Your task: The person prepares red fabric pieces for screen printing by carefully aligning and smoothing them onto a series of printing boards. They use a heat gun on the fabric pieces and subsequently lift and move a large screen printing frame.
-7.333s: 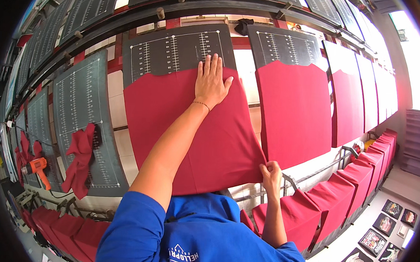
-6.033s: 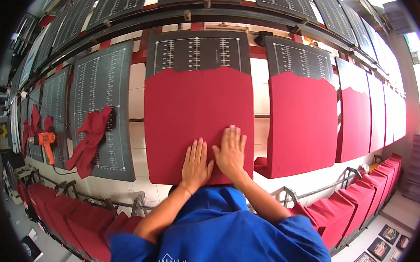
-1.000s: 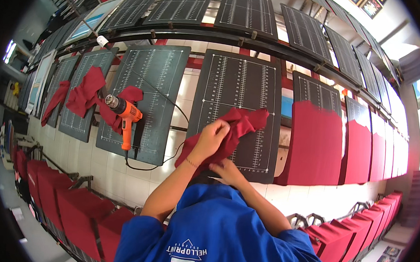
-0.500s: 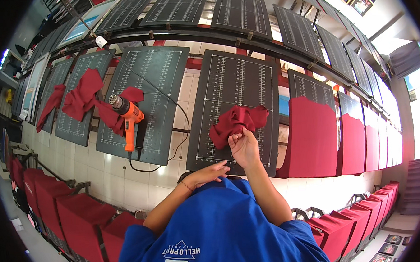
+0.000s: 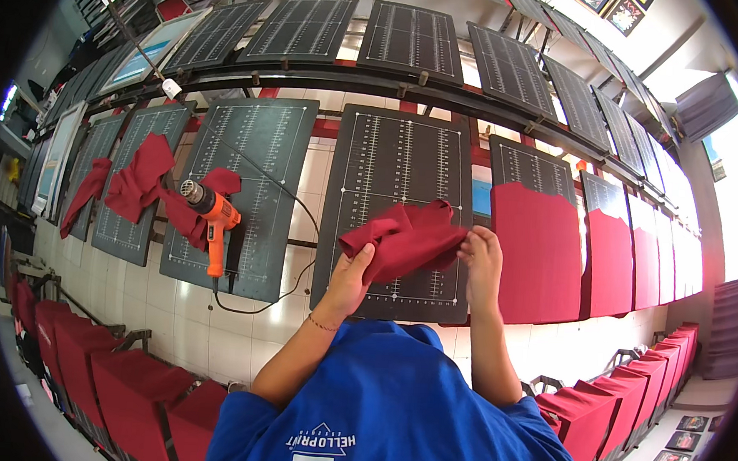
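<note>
A crumpled piece of dark red fabric (image 5: pixel 410 245) is stretched between my two hands over a black printing board (image 5: pixel 381 164) marked with white ruler lines. My left hand (image 5: pixel 348 281) grips its left end, thumb on top and the other fingers hidden beneath the cloth. At the fabric's right end, my right hand (image 5: pixel 480 257) pinches the edge between thumb and fingertips. The board's lower part lies under the cloth and my hands.
Left of my board, an orange heat gun (image 5: pixel 217 231) with a black cord rests on another board (image 5: pixel 262 191). Loose red cloths (image 5: pixel 140 181) lie farther left. Red fabric (image 5: pixel 534 256) covers the boards at right. More boards (image 5: pixel 412 41) line the far rack.
My left hand has moved up from near my body and taken the fabric's left end. My right hand has shifted right to its other end, and the cloth is spread wider.
</note>
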The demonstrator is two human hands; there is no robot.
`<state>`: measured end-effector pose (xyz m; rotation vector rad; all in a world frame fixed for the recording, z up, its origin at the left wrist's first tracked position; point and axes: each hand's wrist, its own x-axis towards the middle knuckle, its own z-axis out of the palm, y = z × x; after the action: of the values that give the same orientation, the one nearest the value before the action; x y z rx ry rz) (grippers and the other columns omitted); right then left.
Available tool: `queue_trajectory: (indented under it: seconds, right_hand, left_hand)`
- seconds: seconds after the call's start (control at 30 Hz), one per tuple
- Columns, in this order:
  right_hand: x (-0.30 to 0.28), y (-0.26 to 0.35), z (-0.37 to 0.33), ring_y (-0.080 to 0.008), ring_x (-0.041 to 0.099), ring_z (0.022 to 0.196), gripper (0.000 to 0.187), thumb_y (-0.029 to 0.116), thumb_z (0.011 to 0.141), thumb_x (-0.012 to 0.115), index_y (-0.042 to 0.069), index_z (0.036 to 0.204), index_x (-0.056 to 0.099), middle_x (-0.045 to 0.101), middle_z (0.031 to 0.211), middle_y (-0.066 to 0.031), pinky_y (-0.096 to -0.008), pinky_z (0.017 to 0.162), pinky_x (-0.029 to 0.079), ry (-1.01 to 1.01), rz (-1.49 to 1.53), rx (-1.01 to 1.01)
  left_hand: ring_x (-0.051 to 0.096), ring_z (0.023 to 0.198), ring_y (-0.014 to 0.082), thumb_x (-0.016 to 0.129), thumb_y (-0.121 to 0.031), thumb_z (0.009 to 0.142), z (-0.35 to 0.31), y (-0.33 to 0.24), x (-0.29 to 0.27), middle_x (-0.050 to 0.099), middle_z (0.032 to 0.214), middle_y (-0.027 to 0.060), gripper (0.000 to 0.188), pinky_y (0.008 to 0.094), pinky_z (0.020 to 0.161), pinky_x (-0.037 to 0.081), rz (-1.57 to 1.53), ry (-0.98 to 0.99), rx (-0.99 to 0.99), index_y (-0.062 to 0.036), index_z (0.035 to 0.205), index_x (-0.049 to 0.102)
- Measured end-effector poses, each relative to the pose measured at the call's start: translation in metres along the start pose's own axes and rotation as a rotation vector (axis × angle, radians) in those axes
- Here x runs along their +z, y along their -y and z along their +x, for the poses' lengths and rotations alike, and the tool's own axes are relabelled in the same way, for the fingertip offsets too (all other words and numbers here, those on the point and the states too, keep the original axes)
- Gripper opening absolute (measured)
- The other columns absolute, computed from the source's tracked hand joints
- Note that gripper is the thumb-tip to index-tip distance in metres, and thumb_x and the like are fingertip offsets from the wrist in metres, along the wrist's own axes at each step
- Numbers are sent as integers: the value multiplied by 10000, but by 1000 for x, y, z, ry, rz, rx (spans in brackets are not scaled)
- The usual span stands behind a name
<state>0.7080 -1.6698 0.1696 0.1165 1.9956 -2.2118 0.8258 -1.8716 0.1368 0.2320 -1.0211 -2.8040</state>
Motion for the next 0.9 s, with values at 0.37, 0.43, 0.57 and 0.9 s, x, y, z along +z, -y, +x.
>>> queue_trajectory:
  seconds: [0.37,0.43,0.57,0.9]
  right_hand:
    - [26,26,-59,-224,620,959,380,36,846,733,-6,1204,613,634,1127,-133,-335,896,507,439,-449,-449]
    - [23,26,-60,-225,621,952,370,44,847,732,-3,1197,619,636,1126,-131,-334,885,508,435,-421,-413]
    - [21,26,-63,-190,610,950,344,5,844,694,-5,1181,621,633,1131,-118,-321,874,504,441,-459,-421]
    - [31,38,-79,-275,665,989,302,99,853,752,16,1119,634,670,1076,-134,-374,853,524,425,-591,-459]
  left_hand:
    - [544,1285,152,445,-384,1095,-14,-20,48,527,1436,82,546,342,1055,462,-132,215,-37,-63,1525,345]
    - [549,1252,130,452,-346,1097,-17,-14,38,534,1416,70,523,329,1045,460,-26,230,-73,-70,1527,339]
    - [560,1190,103,467,-247,1098,-18,-3,37,551,1352,45,435,299,1011,466,46,114,-134,-68,1486,384]
    - [575,927,87,537,-111,1058,-19,6,46,616,1074,-4,194,236,785,482,212,8,-5,-50,1240,558]
